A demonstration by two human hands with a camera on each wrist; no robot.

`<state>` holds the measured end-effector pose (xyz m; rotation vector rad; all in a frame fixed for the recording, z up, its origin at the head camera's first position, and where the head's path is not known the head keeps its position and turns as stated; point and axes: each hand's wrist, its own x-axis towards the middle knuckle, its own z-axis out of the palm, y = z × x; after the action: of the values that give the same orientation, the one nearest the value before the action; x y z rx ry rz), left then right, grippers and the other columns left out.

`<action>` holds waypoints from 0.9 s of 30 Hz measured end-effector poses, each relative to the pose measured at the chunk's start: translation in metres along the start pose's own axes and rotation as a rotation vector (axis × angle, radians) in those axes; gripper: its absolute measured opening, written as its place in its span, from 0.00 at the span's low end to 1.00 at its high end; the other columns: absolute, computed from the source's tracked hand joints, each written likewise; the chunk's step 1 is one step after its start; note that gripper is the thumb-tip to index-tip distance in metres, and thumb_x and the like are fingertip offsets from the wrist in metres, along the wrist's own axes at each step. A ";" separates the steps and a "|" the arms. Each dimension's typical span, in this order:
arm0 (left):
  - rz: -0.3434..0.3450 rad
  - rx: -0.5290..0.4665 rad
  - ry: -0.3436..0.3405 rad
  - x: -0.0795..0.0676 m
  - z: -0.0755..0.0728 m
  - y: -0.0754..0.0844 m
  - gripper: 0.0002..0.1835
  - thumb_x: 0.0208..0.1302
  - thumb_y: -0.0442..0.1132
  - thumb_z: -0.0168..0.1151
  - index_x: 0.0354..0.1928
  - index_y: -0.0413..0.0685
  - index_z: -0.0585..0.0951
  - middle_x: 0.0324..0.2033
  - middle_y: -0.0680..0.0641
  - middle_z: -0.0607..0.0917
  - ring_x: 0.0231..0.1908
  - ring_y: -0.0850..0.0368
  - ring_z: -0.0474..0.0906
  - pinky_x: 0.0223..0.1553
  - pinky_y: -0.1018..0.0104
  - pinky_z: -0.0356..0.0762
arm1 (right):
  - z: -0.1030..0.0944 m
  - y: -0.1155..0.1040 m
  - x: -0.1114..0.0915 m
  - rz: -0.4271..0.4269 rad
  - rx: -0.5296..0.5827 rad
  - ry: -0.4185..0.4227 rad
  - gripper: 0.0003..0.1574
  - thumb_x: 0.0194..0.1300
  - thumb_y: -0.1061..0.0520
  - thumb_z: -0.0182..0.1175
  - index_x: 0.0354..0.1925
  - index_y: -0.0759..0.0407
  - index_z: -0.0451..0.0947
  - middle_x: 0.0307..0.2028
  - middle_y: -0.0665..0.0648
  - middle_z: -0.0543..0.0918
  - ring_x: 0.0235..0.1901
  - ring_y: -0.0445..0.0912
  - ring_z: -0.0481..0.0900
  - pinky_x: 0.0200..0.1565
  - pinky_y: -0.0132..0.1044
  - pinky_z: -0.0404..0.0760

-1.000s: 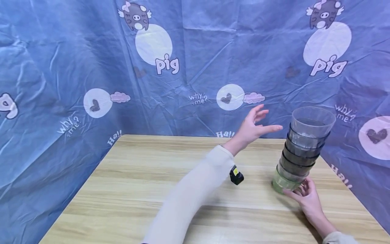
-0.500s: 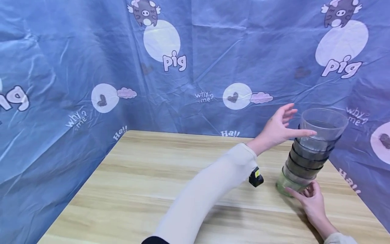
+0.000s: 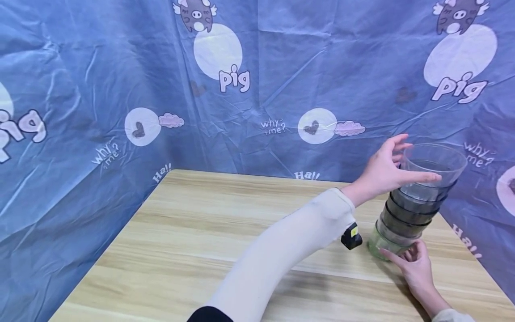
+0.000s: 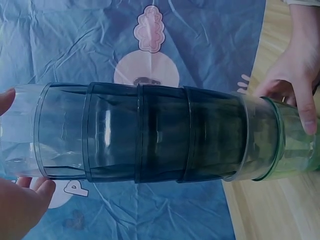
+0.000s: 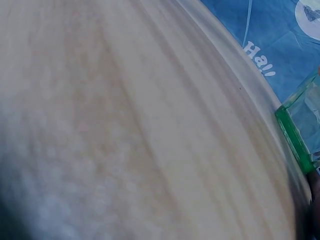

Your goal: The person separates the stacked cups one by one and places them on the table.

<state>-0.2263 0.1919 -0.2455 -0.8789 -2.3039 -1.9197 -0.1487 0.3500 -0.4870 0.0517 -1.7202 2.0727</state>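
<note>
A tall stack of clear plastic cups stands on the table at the right, leaning rightward in the head view. A colourless cup (image 3: 448, 161) tops it, several dark smoky cups (image 3: 412, 205) sit below, and a green cup (image 3: 380, 243) forms the base. My right hand (image 3: 418, 270) grips that green cup low down, thumb in front. My left hand (image 3: 384, 170) is at the top cup, its thumb stretched across the front and the fingers by the left rim; firm contact cannot be told. In the right wrist view only the green rim (image 5: 292, 137) shows at the edge.
The wooden table (image 3: 193, 223) spreads left of the stack. Blue printed cloth (image 3: 273, 67) hangs behind and at both sides, close to the stack on the right. A black wrist device (image 3: 351, 237) sits under the left sleeve.
My left hand has moved right, from beside the stack to the top cup. The right hand keeps its grip on the green cup. The head view has shifted slightly left.
</note>
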 end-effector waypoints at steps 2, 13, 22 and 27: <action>-0.004 -0.017 0.007 0.000 0.000 0.000 0.50 0.48 0.38 0.81 0.71 0.66 0.64 0.58 0.71 0.75 0.53 0.74 0.73 0.46 0.87 0.71 | 0.000 0.000 0.000 0.000 -0.006 0.006 0.44 0.51 0.87 0.60 0.55 0.49 0.67 0.45 0.39 0.84 0.44 0.30 0.81 0.45 0.17 0.77; -0.008 -0.029 0.058 0.001 -0.007 0.000 0.49 0.44 0.38 0.83 0.69 0.66 0.69 0.53 0.72 0.79 0.50 0.75 0.76 0.42 0.87 0.73 | 0.004 -0.004 0.003 0.006 -0.090 -0.005 0.45 0.50 0.84 0.63 0.56 0.47 0.67 0.45 0.37 0.83 0.45 0.28 0.79 0.47 0.15 0.75; 0.013 -0.006 0.074 0.005 -0.016 0.006 0.51 0.43 0.39 0.83 0.71 0.67 0.67 0.52 0.72 0.80 0.48 0.75 0.77 0.42 0.88 0.72 | 0.007 -0.003 0.003 0.013 -0.102 -0.052 0.44 0.51 0.83 0.64 0.56 0.46 0.68 0.46 0.36 0.83 0.45 0.28 0.79 0.46 0.16 0.76; 0.010 -0.025 0.066 0.004 -0.022 0.007 0.51 0.43 0.38 0.83 0.71 0.67 0.67 0.50 0.73 0.80 0.48 0.76 0.76 0.43 0.87 0.73 | 0.008 -0.002 0.001 0.018 -0.113 -0.059 0.44 0.50 0.83 0.65 0.56 0.46 0.69 0.46 0.35 0.83 0.45 0.27 0.79 0.46 0.16 0.76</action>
<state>-0.2340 0.1740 -0.2328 -0.8142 -2.2392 -1.9472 -0.1513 0.3435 -0.4834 0.0638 -1.8764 2.0019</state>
